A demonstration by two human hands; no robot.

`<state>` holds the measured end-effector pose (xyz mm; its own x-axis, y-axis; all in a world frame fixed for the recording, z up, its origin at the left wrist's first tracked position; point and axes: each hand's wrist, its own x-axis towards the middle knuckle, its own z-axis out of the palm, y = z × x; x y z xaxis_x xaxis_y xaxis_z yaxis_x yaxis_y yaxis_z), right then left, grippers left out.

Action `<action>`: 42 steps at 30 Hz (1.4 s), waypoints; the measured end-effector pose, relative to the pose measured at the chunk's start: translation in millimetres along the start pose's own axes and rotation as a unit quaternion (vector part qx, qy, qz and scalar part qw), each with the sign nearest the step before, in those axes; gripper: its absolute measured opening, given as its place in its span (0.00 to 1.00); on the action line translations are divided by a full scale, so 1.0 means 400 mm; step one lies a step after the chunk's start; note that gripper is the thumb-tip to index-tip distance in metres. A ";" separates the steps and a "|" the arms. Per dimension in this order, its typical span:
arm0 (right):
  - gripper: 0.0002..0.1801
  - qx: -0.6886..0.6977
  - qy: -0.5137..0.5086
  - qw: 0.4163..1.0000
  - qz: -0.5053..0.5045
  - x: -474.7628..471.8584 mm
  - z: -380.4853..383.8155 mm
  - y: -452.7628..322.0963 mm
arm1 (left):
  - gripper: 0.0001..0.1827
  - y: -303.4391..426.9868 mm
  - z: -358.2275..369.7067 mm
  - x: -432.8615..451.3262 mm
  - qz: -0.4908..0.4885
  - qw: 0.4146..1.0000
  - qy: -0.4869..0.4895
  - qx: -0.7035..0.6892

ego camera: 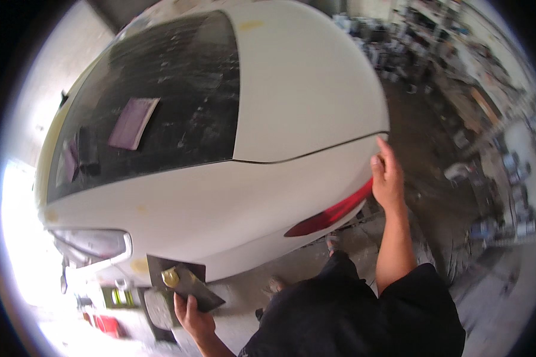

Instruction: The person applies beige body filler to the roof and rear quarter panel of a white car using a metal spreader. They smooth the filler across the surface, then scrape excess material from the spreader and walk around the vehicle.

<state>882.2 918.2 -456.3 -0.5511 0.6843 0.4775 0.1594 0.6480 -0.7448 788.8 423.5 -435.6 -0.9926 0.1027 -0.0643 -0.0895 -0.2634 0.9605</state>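
My left hand (194,314) grips dark flat plates, with a dollop of yellow-green putty (171,277) on them; one looks like a putty spreader (205,294). They are beside the flank of a white car (196,201). At the car's rear corner, my right hand (387,178) rests its fingers near the end of the trunk-lid seam, just above the red tail light (330,214). It holds no tool that I can see. Yellowish patches (139,266) mark the bodywork. A purple abrasive sheet (134,123) lies on the dusty rear window (196,89).
A dark block (88,149) and another purple piece (71,160) lie lower on the glass. Cluttered shelves (487,76) and many cans (518,174) line the right side. A red container (107,325) and a stool-like object (159,308) stand at lower left.
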 end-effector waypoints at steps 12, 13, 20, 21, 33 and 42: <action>0.39 -0.042 -0.275 0.883 -0.377 0.210 0.154 -0.011 | 0.23 -0.036 0.382 -0.076 0.047 0.993 0.108 0.003; 0.40 -0.022 -0.289 0.880 -0.375 0.201 0.177 -0.033 | 0.23 -0.039 0.391 -0.088 0.051 0.992 0.118 0.005; 0.43 0.061 -0.381 0.823 -0.417 0.145 0.350 -0.212 | 0.24 -0.060 0.420 -0.149 0.075 0.977 0.195 0.033; 0.41 0.040 -0.343 0.824 -0.450 0.142 0.360 -0.216 | 0.25 -0.059 0.425 -0.154 0.080 0.983 0.163 0.034; 0.45 -0.063 -0.219 0.921 -0.316 0.186 0.090 0.117 | 0.26 -0.117 0.407 -0.316 0.057 0.979 0.196 0.012; 0.38 -0.132 -0.228 0.964 -0.039 0.001 -0.310 0.431 | 0.25 -0.226 0.375 -0.563 0.009 0.986 0.159 -0.052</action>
<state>1011.2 1071.5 -526.6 -0.8633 0.4507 0.2272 0.2728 0.7953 -0.5414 1032.7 568.0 -467.5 -0.9680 -0.2047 -0.1450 -0.0629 -0.3614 0.9303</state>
